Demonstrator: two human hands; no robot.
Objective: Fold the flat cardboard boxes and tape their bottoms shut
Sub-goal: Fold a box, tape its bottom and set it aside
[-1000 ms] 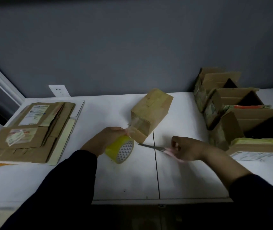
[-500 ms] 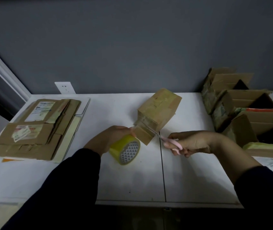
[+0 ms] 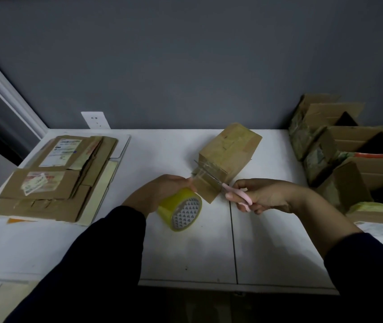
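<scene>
On the white tabletop [image 3: 185,252], flat boxes [image 3: 53,180] lie stacked at the left. Folded boxes [image 3: 348,159] crowd the right, partly cut off by the frame. The box being taped [image 3: 230,155] sits mid-table, tipped over. The left hand [image 3: 160,194] has its grip wrapped round the yellow tape roll [image 3: 181,209]. The right hand [image 3: 269,194] has its grip clamped on pink scissors [image 3: 226,188], at the stretched clear tape strip [image 3: 198,174]. If that strip slackens, the cut may snag or the tape stick to itself. The blade tips are hard to make out.

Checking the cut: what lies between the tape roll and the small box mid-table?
In the head view, a stretch of clear tape runs from the tape roll to the small box, with the blades of the scissors across it.
</scene>
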